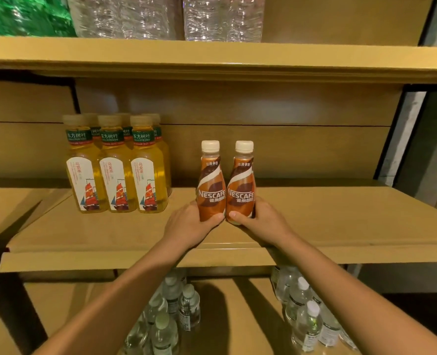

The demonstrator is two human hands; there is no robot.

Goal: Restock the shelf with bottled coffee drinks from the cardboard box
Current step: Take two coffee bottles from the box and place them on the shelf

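Two brown Nescafe coffee bottles with white caps stand upright side by side on the middle shelf. My left hand grips the base of the left coffee bottle. My right hand grips the base of the right coffee bottle. The two bottles touch each other. The cardboard box is out of view.
Several yellow tea bottles stand in rows at the left of the same shelf. Clear water bottles fill the shelf below, with more at the lower right. Wrapped packs of water sit on the top shelf.
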